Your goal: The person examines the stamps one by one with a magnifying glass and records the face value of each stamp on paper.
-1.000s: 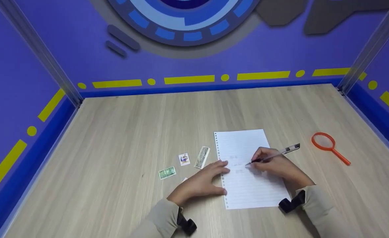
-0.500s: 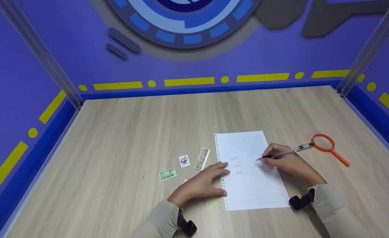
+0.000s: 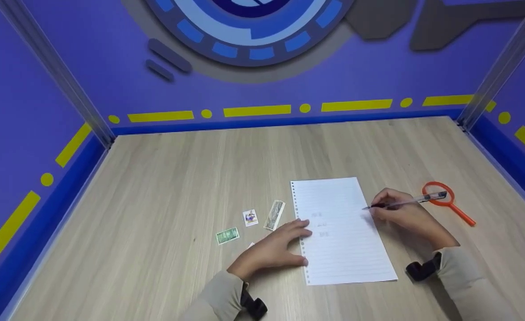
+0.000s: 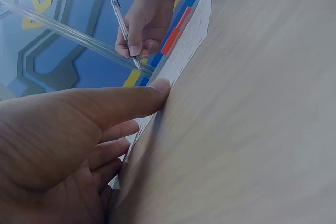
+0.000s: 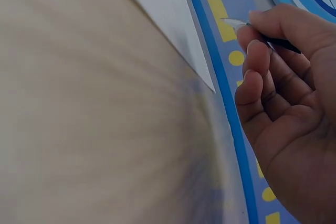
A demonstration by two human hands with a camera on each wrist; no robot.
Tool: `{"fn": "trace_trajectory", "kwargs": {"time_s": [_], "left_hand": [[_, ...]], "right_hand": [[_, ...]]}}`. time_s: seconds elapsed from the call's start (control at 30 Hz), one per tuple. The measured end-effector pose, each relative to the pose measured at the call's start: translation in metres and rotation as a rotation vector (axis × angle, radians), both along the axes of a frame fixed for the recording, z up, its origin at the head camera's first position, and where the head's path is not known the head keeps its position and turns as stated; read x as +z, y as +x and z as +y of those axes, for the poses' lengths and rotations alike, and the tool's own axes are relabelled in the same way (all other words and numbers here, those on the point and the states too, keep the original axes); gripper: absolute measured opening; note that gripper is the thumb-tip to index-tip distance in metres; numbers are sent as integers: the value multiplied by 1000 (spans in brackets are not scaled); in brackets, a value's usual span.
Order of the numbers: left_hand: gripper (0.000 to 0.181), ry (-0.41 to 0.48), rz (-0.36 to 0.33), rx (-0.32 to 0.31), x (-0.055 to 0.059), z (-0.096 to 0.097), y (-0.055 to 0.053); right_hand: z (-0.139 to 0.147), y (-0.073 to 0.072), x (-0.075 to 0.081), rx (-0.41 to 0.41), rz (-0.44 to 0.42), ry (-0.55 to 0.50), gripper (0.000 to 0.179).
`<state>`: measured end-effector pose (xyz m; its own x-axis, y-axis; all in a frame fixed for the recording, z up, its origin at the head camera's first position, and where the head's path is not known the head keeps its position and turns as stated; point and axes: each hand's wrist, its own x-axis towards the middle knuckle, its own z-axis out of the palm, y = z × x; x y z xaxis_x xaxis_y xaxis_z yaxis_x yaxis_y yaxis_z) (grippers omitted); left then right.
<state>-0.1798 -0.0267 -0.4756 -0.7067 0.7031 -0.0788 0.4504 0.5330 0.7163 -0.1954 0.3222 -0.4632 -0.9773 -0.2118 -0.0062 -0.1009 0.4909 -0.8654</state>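
A lined sheet of paper (image 3: 345,254) with punched holes down its left edge lies on the table, with a few short lines of faint writing on it. My left hand (image 3: 275,245) rests on that left edge, thumb and fingertips touching the paper. Between thumb and fingers my right hand (image 3: 405,216) pinches a clear pen (image 3: 407,202) with a dark grip. Its tip points left near the sheet's right edge. In the left wrist view the pen (image 4: 119,19) appears raised above the paper (image 4: 189,40); the right wrist view shows the pen tip (image 5: 236,23) beyond the fingertips.
An orange magnifying glass (image 3: 460,214) lies right of the right hand, its lens partly behind the pen. Left of the paper are a green stamp (image 3: 227,236), a small white stamp (image 3: 250,217) and a long stamp (image 3: 274,215). Another white piece (image 3: 251,244) is mostly hidden by the left hand.
My right hand has moved right with the pen, from over the writing in the middle of the sheet to its right edge. The left hand has stayed in place on the paper.
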Motion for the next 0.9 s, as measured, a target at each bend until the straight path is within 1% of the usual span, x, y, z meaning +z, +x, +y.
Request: {"fn": "trace_trajectory", "kwargs": {"time_s": [0.13, 0.3, 0.47, 0.6, 0.7, 0.8, 0.9], "left_hand": [[63, -5, 6, -1, 0, 1, 0], [63, 6, 12, -9, 0, 0, 1], [63, 15, 10, -9, 0, 0, 1], [63, 13, 13, -7, -1, 0, 0], [64, 11, 17, -8, -1, 0, 0], [64, 11, 17, -8, -1, 0, 0], [64, 9, 16, -8, -2, 0, 0]], "right_hand": [[9, 0, 0, -23, 60, 48, 20], [20, -1, 0, -56, 93, 67, 18], [26, -2, 2, -67, 91, 102, 19], [31, -3, 4, -86, 54, 134, 25], [34, -3, 4, -106, 33, 178, 29], [36, -4, 3, -117, 38, 215, 30], [38, -6, 1, -121, 49, 217, 31]]}}
